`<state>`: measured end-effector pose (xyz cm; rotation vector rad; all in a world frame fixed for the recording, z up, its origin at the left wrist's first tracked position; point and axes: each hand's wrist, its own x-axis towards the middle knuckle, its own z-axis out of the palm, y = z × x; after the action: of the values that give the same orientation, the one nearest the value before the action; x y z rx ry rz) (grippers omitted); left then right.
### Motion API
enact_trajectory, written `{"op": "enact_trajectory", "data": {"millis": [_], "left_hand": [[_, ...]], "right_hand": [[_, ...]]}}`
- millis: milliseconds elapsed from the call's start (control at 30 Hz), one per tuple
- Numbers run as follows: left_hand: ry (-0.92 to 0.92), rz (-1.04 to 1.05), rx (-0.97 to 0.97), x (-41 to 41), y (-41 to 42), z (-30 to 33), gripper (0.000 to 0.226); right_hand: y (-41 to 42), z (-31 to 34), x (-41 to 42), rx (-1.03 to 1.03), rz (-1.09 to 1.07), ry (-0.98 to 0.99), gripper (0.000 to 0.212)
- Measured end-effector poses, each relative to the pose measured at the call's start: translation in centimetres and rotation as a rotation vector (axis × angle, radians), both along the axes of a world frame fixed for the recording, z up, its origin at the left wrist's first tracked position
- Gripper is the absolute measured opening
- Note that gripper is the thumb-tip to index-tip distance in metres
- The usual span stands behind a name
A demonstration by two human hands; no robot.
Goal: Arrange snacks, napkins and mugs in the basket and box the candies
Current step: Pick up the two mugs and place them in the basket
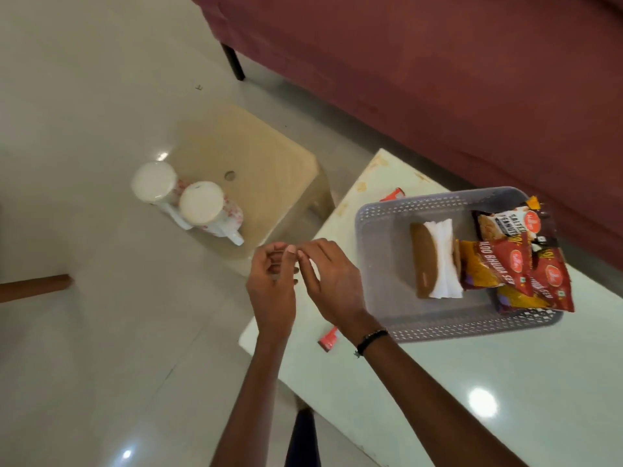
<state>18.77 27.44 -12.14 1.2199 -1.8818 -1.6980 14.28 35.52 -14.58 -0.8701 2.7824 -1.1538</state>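
A grey perforated basket (pixel 377 264) stands on the white table (pixel 472 382). Inside it a brown holder with white napkins (pixel 438 261) stands in the middle, and several red and yellow snack packets (pixel 515 261) lean at its right end. Two white floral mugs (pixel 199 205) stand upside down on a beige plastic stool (pixel 266 166) to the left. My left hand (pixel 273 281) and my right hand (pixel 332 281) hover together just left of the basket, fingertips touching, nothing visibly held. A red candy wrapper (pixel 328 338) lies on the table under my right wrist.
Another red wrapper (pixel 392 194) pokes out behind the basket's far left corner. A maroon sofa (pixel 438 79) runs along the back and right. The floor is glossy pale tile (pixel 84 332); a wooden leg (pixel 33 287) juts in at the left edge.
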Motion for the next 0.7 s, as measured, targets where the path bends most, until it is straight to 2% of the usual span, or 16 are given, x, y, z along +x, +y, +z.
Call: {"op": "enact_trajectory", "data": {"millis": [100,200,400,567,700], "left_hand": [[-0.003,0.073,0.007,1.0,-4.6,-0.3,0.009],[-0.004,0.13,0.032,1.5,-8.4,-0.8,0.004],[-0.055,0.304,-0.035,1.8,-15.0,-3.5,0.004],[-0.138,0.248,-0.076,-0.1,-18.6,-5.6,0.028],[-0.166,0.182,-0.043,-1.4,-19.4,-6.1,0.023]], "right_hand": [[-4.8,-0.2,0.0,0.035,0.079,-0.156,0.023],[-8.8,-1.3,-0.3,0.06,0.127,-0.313,0.034],[-13.9,-3.5,-0.8,-0.067,0.074,-0.564,0.029],[-15.0,-4.2,-1.5,-0.079,0.12,-0.69,0.029],[-14.5,-4.4,-1.9,-0.155,0.122,-0.705,0.015]]}}
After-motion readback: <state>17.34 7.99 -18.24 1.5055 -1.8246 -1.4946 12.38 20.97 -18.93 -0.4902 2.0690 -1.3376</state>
